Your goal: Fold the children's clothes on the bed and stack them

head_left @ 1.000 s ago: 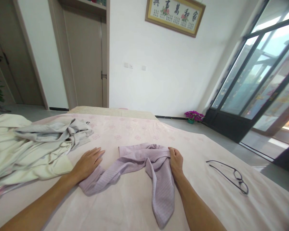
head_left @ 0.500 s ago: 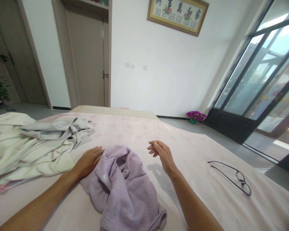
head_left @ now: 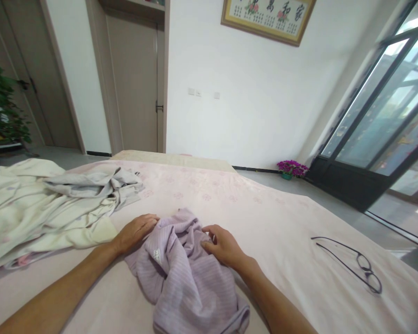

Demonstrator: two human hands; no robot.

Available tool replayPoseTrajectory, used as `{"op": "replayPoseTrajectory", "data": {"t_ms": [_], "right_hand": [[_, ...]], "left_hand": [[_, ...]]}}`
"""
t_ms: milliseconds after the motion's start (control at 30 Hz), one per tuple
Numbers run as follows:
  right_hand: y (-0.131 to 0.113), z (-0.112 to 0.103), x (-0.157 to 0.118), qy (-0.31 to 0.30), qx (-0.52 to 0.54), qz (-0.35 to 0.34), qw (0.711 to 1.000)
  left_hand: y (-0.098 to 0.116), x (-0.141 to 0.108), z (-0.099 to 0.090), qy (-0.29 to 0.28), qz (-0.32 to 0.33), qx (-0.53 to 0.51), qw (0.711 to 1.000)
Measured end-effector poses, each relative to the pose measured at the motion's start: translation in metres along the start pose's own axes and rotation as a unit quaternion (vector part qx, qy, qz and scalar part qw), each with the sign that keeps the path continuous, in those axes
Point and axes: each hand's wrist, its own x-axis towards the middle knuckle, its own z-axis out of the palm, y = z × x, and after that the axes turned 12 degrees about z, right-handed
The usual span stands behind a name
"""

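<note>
A crumpled light purple striped shirt [head_left: 195,283] with a small white print lies on the pink bedsheet in front of me. Along its upper left edge rests my left hand [head_left: 136,233], fingers stretched out against the cloth; the thumb is out of sight. On the other side, my right hand [head_left: 225,246] has its curled fingers and thumb at the upper right folds, closed on the fabric. The shirt's upper end rises in a loose fold between the two hands.
Cream and grey clothes [head_left: 55,208] lie heaped on the left. Black-framed glasses [head_left: 364,269] lie unfolded on the pink sheet [head_left: 278,232] at right. Beyond the bed are purple flowers [head_left: 292,168], a leafy plant [head_left: 3,111] and a glass door [head_left: 372,120].
My right hand has come down and left from above the sheet onto the shirt, whose raised top has sunk and narrowed. My left hand stays at the shirt's left edge. The view shifted slightly.
</note>
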Motion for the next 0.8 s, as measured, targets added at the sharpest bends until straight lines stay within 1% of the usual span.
{"op": "replayPoseTrajectory", "data": {"t_ms": [67, 133, 167, 233, 300, 367, 400, 467, 533, 567, 600, 633, 700, 767, 800], "right_hand": [[-0.005, 0.001, -0.001, 0.022, 0.022, -0.006, 1.0], [-0.006, -0.003, 0.002, 0.058, 0.095, 0.012, 0.994], [-0.003, -0.006, 0.004, 0.089, 0.142, 0.027, 0.986], [0.007, -0.012, 0.011, 0.166, 0.223, 0.071, 0.958], [0.022, -0.016, 0.016, 0.217, 0.273, 0.123, 0.929], [0.036, -0.017, 0.019, 0.215, 0.296, 0.165, 0.916], [0.042, -0.016, 0.019, 0.205, 0.297, 0.172, 0.917], [0.048, -0.017, 0.018, 0.195, 0.274, 0.152, 0.929], [0.046, -0.021, 0.016, 0.19, 0.228, 0.111, 0.949], [0.042, -0.025, 0.015, 0.173, 0.21, 0.094, 0.958], [0.036, -0.03, 0.013, 0.141, 0.201, 0.082, 0.966], [0.03, -0.036, 0.011, 0.091, 0.196, 0.073, 0.974], [0.014, -0.05, 0.005, -0.047, 0.182, 0.06, 0.98], [-0.004, -0.064, -0.003, -0.19, 0.135, 0.055, 0.971], [-0.013, -0.069, -0.009, -0.242, 0.104, 0.054, 0.963]], "left_hand": [[0.002, 0.001, -0.001, -0.013, 0.002, -0.023, 1.0], [0.002, 0.002, -0.002, -0.024, -0.002, -0.043, 0.999], [0.002, 0.002, -0.001, -0.026, -0.006, -0.052, 0.998], [0.001, 0.003, 0.0, -0.021, -0.014, -0.067, 0.997], [0.001, 0.003, 0.002, -0.014, -0.014, -0.077, 0.997], [0.001, 0.004, 0.003, -0.009, -0.01, -0.081, 0.997], [0.001, 0.004, 0.004, -0.007, -0.01, -0.082, 0.997], [0.003, 0.005, 0.003, -0.007, -0.012, -0.085, 0.996], [0.006, 0.006, 0.002, -0.008, -0.013, -0.086, 0.996], [0.008, 0.006, 0.002, -0.008, -0.012, -0.085, 0.996], [0.01, 0.007, 0.001, -0.008, -0.011, -0.083, 0.996], [0.011, 0.007, 0.0, -0.007, -0.01, -0.081, 0.997], [0.013, 0.007, 0.0, -0.008, -0.008, -0.071, 0.997], [0.014, 0.007, -0.001, -0.008, -0.007, -0.06, 0.998], [0.014, 0.007, 0.0, -0.008, -0.008, -0.055, 0.998]]}}
